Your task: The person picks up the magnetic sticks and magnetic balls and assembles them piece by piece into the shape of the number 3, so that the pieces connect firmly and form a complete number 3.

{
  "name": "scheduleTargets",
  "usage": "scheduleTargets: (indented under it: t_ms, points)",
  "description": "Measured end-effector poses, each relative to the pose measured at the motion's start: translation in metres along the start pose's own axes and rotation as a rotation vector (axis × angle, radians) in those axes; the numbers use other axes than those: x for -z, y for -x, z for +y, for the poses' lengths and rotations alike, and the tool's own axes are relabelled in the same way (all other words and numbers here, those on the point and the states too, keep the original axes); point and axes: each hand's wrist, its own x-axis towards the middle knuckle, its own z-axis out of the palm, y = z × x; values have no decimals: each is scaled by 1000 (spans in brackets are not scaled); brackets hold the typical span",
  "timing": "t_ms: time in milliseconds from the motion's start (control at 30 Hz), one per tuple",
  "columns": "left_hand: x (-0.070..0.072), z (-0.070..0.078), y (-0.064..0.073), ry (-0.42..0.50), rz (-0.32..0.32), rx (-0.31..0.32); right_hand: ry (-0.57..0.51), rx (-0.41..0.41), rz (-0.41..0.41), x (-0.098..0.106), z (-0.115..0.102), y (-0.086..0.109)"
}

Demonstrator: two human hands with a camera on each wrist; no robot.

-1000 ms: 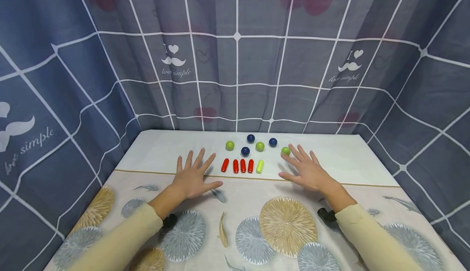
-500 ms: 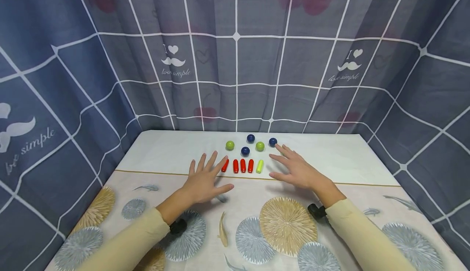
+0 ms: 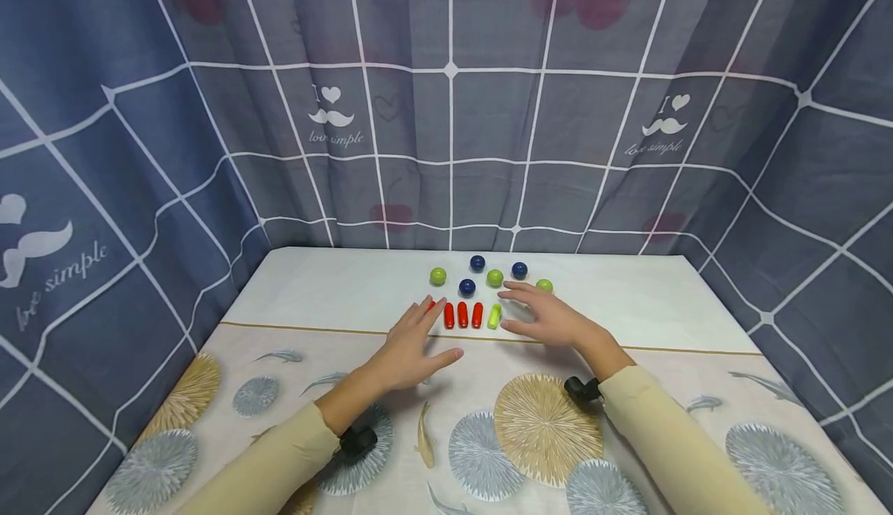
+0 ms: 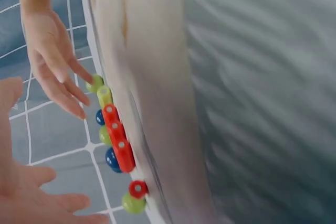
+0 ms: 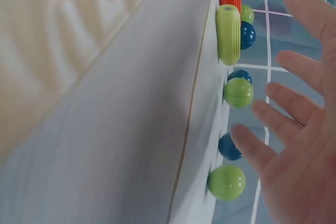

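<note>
In the head view, several small red cylinders (image 3: 463, 314) and one yellow-green cylinder (image 3: 494, 316) stand in a row on the table. The left wrist view shows a small hole in the red cylinders' ends. My left hand (image 3: 413, 354) is spread over the row's left end, its fingertips overlapping the leftmost red cylinder, which is partly hidden. Just right of the yellow-green cylinder hovers my right hand (image 3: 547, 319), fingers apart and slightly bent. Neither hand holds anything. Behind the row are green balls (image 3: 437, 276) and dark blue balls (image 3: 467, 288).
A pale cloth (image 3: 474, 375) printed with round leaves and fish covers the near table, and a white strip (image 3: 628, 290) lies along its back. Dark checked curtain (image 3: 488, 112) surrounds the back and sides. Black wrist cameras (image 3: 357, 442) sit below both hands.
Both hands have moved inward: the left to the right, over the leftmost red cylinder; the right to the left, up to the yellow-green cylinder. The rightmost green ball shows again. The cylinders and balls stay put.
</note>
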Motion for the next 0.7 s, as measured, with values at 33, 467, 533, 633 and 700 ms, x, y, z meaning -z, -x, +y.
scheduleTargets:
  t_ms: [33,467,533,633,700]
  points:
    - [0,1,0,27,1,0,-12,8,3,-1,1,-2]
    - [-5,4,1,221,-48,43,-244,-57,6,-13,17,-25]
    - [-5,5,2,229,-48,51,-245,-63,3,-13,19,-28]
    - [-6,5,4,228,-40,36,-260,-74,-10,-14,22,-32]
    - [-6,5,5,228,-34,26,-274,-83,-27,-14,23,-35]
